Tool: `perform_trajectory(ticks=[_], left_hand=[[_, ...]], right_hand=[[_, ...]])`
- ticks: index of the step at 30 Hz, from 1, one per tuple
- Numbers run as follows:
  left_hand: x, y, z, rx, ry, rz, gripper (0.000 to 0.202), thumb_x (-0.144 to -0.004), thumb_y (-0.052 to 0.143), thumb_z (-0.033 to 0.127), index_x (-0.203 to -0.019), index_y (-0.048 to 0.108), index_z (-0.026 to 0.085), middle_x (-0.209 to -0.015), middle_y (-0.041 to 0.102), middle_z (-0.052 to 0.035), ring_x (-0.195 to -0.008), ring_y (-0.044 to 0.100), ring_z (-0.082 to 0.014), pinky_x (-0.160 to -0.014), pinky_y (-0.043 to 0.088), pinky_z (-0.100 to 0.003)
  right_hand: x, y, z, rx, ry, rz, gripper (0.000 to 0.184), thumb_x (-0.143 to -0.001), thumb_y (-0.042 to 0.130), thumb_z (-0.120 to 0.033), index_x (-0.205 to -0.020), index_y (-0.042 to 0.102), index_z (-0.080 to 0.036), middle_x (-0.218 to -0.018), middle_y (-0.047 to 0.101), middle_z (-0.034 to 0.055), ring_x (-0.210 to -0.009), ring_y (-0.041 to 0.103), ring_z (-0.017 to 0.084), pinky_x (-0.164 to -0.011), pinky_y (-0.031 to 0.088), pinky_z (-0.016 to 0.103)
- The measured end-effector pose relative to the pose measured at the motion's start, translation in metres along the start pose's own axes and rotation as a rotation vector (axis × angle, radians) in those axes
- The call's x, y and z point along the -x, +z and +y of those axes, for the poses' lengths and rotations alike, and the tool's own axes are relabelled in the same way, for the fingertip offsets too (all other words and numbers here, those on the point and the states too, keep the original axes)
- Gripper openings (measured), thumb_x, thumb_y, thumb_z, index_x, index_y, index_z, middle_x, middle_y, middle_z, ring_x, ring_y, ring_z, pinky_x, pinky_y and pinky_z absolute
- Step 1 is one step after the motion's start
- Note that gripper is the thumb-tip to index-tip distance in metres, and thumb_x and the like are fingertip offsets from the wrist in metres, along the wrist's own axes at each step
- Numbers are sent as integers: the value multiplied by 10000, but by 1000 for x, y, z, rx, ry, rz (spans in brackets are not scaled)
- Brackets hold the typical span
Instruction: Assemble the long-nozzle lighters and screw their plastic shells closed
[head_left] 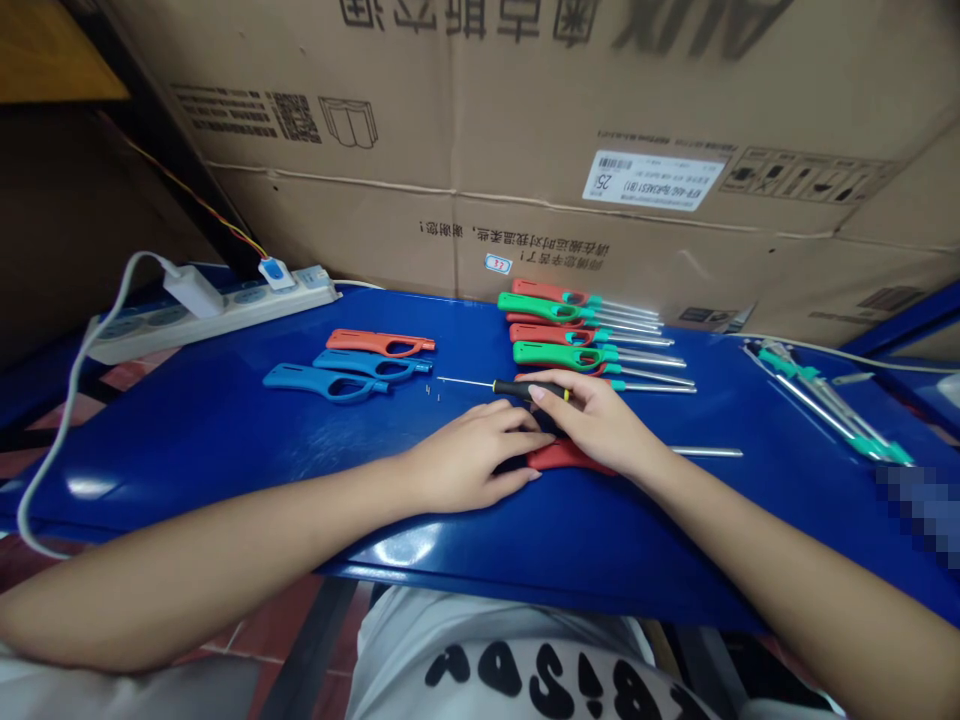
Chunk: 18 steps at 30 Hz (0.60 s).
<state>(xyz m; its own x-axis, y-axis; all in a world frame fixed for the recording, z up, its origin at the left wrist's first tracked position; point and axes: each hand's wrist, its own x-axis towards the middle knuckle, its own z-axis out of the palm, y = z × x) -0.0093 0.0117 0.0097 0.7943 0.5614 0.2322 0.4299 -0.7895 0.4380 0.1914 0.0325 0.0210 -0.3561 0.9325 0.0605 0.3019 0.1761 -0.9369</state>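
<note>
In my right hand (pixel 592 415), the fingers and thumb close around the black-and-yellow handle of a screwdriver (pixel 506 388); its thin shaft points left. Below it lies a red lighter (pixel 562 457) with a long metal tube, partly hidden by my right hand and wrist. My left hand (pixel 480 455) has its fingers and thumb around the handle end of that red lighter. Small screws (pixel 428 390) rest just below the screwdriver tip. To the left are two blue lighter handles (pixel 315 380) and an orange lighter handle (pixel 367 343), none showing a metal tube.
A row of red and green long lighters (pixel 551 353) lies beyond my hands. Metal tubes with teal ends (pixel 825 400) are piled at the right. A power strip (pixel 225 318) with a white plug and cable sits back left. A large cardboard box (pixel 337 220) walls the blue table's (pixel 247 460) far edge.
</note>
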Motion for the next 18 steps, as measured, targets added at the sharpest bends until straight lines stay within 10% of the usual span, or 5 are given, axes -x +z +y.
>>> perform_trajectory(ticks=[6, 10, 18], left_hand=[[0, 0, 0, -4, -9, -3, 371, -963, 601, 278, -1319, 638, 180, -1261, 643, -115, -1161, 564, -294, -1036, 474, -477], [0, 2, 0, 64, -22, 31, 374, -946, 636, 275, -1311, 647, 193, -1223, 654, -109, -1120, 579, -273, -1004, 490, -452], [-5, 3, 0, 448, -267, 339, 322, -878, 732, 350, -1157, 729, 189, -1092, 731, -88, -935, 676, -201, -842, 556, -353]], right_hand=[[0, 2, -6, -65, 42, 84, 262, -872, 661, -359, -1053, 743, -188, -949, 748, 52, -806, 660, 171, -717, 526, 304], [2, -5, -11, -259, 47, 220, 251, -845, 685, -386, -994, 749, -195, -616, 566, -31, -479, 412, 85, -453, 289, 235], [6, -39, -31, -629, 21, 418, 174, -815, 637, -329, -735, 680, -181, -562, 398, -48, -436, 293, 64, -423, 166, 247]])
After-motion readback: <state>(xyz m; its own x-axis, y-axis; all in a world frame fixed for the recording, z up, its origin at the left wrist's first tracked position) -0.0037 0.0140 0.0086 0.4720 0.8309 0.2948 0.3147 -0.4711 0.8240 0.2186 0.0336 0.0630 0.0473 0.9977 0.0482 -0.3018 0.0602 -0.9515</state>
